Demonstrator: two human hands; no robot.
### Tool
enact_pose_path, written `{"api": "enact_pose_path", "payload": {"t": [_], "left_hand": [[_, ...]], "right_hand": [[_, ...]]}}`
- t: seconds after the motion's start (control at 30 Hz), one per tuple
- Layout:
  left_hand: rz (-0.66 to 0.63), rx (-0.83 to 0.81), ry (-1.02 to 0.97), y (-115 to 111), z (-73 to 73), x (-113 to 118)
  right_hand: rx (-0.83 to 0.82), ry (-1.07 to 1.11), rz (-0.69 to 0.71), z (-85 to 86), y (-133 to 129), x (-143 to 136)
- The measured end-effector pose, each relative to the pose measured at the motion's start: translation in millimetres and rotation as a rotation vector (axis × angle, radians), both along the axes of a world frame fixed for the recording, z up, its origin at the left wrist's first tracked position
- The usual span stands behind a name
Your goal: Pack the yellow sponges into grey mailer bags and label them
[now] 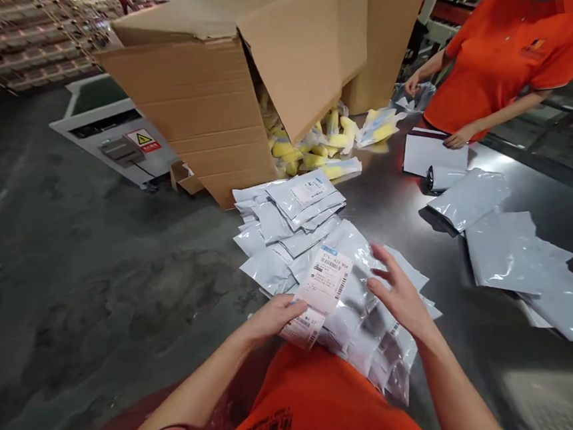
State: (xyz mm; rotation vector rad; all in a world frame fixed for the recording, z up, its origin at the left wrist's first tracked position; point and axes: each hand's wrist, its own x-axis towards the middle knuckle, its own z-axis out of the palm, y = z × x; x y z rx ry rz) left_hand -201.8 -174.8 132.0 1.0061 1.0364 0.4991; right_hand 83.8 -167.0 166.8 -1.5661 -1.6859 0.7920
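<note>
Labelled mailer (328, 278) before carton (197, 116): pinched in left fingers (292, 309), unheld by parted, empty right fingers (388, 259); could slide, given slick, uneven pile (267, 270).

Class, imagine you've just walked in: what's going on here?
A person's left hand holds the edge of a labelled bag over a heap of pale plastic bags on a metal table. The right hand is open beside the label. Behind the heap stands a cardboard box with yellow things in clear wrapping at its opening. At right, a co-worker's hand rests on a flat white item near more pale bags.
</note>
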Motion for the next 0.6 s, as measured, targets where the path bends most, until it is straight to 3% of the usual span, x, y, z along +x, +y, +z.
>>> {"api": "enact_pose_path", "payload": {"t": [0.1, 0.2, 0.3, 0.43, 0.6], "left_hand": [[-0.106, 0.074, -0.008, -4.1, 3.8, -0.7], [-0.15, 0.143, -0.03, -9.2, 16.3, -12.6], [-0.028, 0.187, -0.034, -15.0, 34.0, -17.4], [0.079, 0.266, 0.074, -16.4, 48.2, 0.8], [0.127, 0.367, 0.216, -17.7, 39.6, 22.0]], "right_hand": [[-0.115, 0.228, 0.245, 23.6, 14.4, -26.4], [-0.238, 0.324, 0.267, 18.8, 15.6, -46.3], [-0.269, 0.396, 0.309, 10.5, -2.1, -61.3], [-0.127, 0.304, 0.314, 15.2, -32.7, -78.1], [0.058, 0.041, 0.257, 15.1, -50.1, -76.5]]}}
